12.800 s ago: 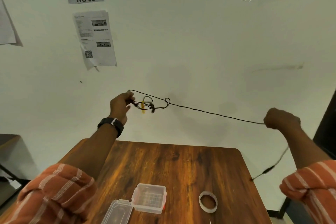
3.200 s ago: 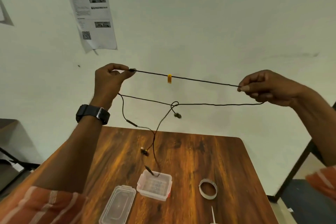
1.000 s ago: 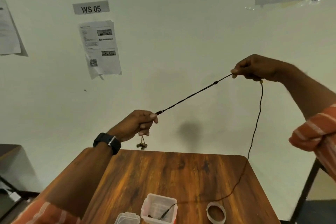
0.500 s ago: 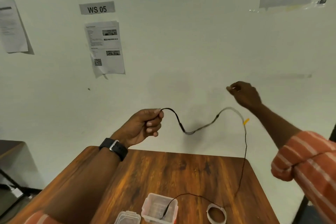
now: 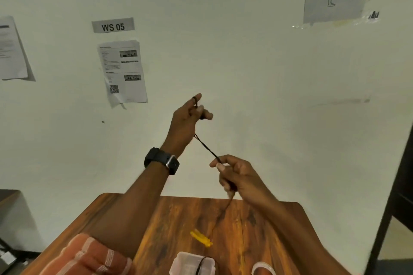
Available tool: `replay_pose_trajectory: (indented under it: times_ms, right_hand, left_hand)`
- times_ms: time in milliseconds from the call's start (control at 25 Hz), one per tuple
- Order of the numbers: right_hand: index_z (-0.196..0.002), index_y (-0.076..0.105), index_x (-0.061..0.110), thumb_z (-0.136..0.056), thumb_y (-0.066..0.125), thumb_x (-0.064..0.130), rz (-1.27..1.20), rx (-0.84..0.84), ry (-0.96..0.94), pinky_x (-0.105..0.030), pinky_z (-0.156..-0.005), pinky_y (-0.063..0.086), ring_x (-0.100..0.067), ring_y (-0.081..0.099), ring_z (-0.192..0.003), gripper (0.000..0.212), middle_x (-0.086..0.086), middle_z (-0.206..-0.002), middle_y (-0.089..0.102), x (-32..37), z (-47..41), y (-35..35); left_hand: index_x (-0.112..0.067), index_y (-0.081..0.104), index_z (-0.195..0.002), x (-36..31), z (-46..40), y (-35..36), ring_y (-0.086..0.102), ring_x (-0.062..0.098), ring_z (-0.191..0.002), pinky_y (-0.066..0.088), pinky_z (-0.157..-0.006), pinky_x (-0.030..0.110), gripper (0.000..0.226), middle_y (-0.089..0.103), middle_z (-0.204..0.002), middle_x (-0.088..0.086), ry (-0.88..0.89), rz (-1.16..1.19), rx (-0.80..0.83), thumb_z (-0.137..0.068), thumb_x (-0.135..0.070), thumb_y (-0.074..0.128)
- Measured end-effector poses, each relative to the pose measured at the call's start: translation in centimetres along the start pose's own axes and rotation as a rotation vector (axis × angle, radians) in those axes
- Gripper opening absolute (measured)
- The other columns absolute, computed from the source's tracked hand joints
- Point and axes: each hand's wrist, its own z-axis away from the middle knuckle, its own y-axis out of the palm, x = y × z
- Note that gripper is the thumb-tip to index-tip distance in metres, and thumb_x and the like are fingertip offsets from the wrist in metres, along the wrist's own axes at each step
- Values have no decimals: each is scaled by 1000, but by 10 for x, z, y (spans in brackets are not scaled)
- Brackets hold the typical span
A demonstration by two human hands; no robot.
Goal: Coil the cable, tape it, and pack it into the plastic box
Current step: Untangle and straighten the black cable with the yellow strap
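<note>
White wall with a "WS 05" sign [image 5: 113, 25] is filling the background above the wooden table [image 5: 169, 219]. Your left hand [image 5: 186, 121] is holding the black cable [image 5: 206, 147] looped around its raised fingers. Your right hand [image 5: 238, 175], above the table, is pinching the taut strand, which is trailing down into the plastic box [image 5: 192, 263] at the table's near edge, beside the tape roll [image 5: 263, 269].

"WS 05" on grey wall label [image 5: 113, 25]; printed sheet [image 5: 122, 72] below, text unreadable.
</note>
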Motion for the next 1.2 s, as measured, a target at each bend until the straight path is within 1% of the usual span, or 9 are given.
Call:
replay_pose_trajectory:
  times_ms: [120, 280, 400, 520, 600, 720, 880, 1000, 1200]
  right_hand:
    - [-89, 75, 16, -96, 59, 25, 221, -61, -110, -22, -45, 37, -7, 41, -47, 19, 8, -51, 47, 38, -12, -32]
    - [-78, 74, 18, -91, 64, 30, 336, -132, -252, -20, -56, 47, -2, 51, -57, 21, 12, -60, 60, 80, -46, -64]
    - [-79, 74, 21, -92, 62, 28, 194, -127, -228, -21, -60, 48, -7, 52, -58, 19, 11, -61, 60, 74, -67, -68]
    - [-91, 75, 22, -92, 60, 32, -76, -39, -91, -29, -60, 49, -11, 44, -52, 19, 2, -60, 51, 39, -62, -53]
    - [-101, 74, 18, -93, 61, 31, -104, 109, -21, -30, -59, 51, -12, 46, -48, 20, -1, -59, 53, 16, -43, -44]
    - [-110, 71, 12, -96, 60, 26, 20, 222, -82, -26, -57, 48, -11, 44, -51, 22, 2, -59, 50, 26, -30, -48]
    - [-100, 74, 17, -96, 56, 19, 96, 55, -310, -26, -60, 52, -9, 46, -51, 19, 6, -55, 49, 120, -59, -68]
    - [-90, 71, 16, -99, 54, 20, 149, -48, -419, -23, -53, 42, -8, 41, -51, 19, 8, -56, 47, 185, -89, -79]
    - [-86, 66, 15, -101, 52, 21, 205, -127, -378, -23, -56, 38, -12, 37, -56, 22, 3, -58, 44, 192, -127, -80]
  left_hand:
    - [-4, 60, -124, 14, 22, 4, 67, 27, -109, 41, -110, 35, 28, 70, -77, 4, 25, -351, 314, -105, -15, 43]
    - [0, 53, -136, 14, 59, 22, 49, 15, -54, 52, -76, 33, 44, 49, -64, 1, -202, 261, 617, -108, -26, 31]
    - [12, 36, -141, -7, 54, 36, 47, 8, -50, 52, -70, 30, 52, 45, -61, -5, -225, 687, 656, -107, -27, 28]
    - [6, 35, -144, -31, 21, 38, 66, 16, -68, 53, -93, 37, 50, 55, -65, -4, -60, 785, 453, -104, -25, 36]
    - [-2, 35, -146, -44, -7, 29, 73, 25, -89, 47, -104, 42, 45, 63, -69, -2, 55, 638, 263, -106, -21, 34]
    - [-14, 33, -151, -56, -41, 3, 68, 21, -112, 42, -107, 39, 45, 70, -74, -4, 204, 78, 67, -107, -22, 38]
    - [-16, 46, -145, -60, -64, -8, 68, 11, -99, 31, -116, 44, 40, 73, -79, 4, 319, -599, 121, -106, -21, 43]
    - [-17, 55, -138, -66, -53, -2, 68, 22, -76, 47, -89, 40, 37, 69, -70, 2, 193, -308, 354, -107, -26, 35]
    - [-5, 41, -145, -79, -20, 27, 56, 13, -50, 54, -87, 36, 51, 52, -60, -3, 10, 548, 767, -106, -33, 25]
